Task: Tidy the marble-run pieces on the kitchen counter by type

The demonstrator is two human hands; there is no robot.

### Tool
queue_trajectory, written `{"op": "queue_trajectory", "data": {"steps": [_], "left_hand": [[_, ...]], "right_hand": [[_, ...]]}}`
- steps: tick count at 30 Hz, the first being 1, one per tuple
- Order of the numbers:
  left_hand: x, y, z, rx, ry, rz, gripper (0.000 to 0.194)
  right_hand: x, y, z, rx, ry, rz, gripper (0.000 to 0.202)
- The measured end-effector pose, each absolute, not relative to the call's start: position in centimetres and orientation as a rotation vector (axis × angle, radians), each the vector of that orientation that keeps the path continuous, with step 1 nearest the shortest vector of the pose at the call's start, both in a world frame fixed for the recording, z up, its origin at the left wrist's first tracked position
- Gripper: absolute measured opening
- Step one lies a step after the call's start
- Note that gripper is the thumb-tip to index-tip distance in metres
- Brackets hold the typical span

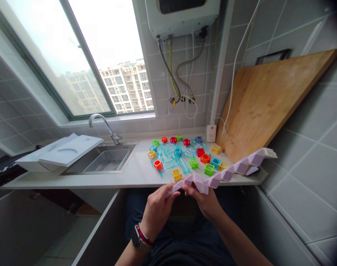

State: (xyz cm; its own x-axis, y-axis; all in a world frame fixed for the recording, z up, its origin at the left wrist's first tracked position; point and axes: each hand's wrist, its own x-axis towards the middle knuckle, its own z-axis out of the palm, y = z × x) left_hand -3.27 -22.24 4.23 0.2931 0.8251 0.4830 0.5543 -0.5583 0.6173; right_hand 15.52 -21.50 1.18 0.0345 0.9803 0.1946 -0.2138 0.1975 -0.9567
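Lilac-and-white snake puzzle: held up in both hands at the front edge of the white countertop. Long axis: oblique, rising in view from low left at the fingers to high right, stepping in small zigzags along the faceted segments, with a sharper kink at the right fingertips.

Left hand: closed on the short lower-left end, pinching between thumb and fingers. Right hand: closed just beside, gripping the chain at the kink. Exact count of segments under the fingers: not determinable, being partly hidden. Gap between the two sets of fingertips: narrow.

Governing relation, in judgement: position of the kink against the two grips. Bulk of the length: to the right of the right hand, free of any finger, reaching across to in front of the wooden board. Nearer to that free span and its far tip: the right hand. Under left-hand control: the short end only. Likely to swing widest under any twist near the kink: the long right-hand span. Contact of the tip with board or countertop: cannot be confirmed from this view.

Surroundings: yellow cube frame just beyond the left fingertips; green cube frame behind the chain; teal connectors farther back; sink to the left, well apart.
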Motion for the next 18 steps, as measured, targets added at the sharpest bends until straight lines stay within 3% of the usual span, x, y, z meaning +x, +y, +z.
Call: {"op": "queue_trajectory", "data": {"steps": [18], "left_hand": [[-3.39, -21.57, 3.39, 2.465, 1.352, 1.221, 0.02]], "right_hand": [[15.16, -21.52, 2.02, -1.061, -1.272, 1.019, 0.022]]}}
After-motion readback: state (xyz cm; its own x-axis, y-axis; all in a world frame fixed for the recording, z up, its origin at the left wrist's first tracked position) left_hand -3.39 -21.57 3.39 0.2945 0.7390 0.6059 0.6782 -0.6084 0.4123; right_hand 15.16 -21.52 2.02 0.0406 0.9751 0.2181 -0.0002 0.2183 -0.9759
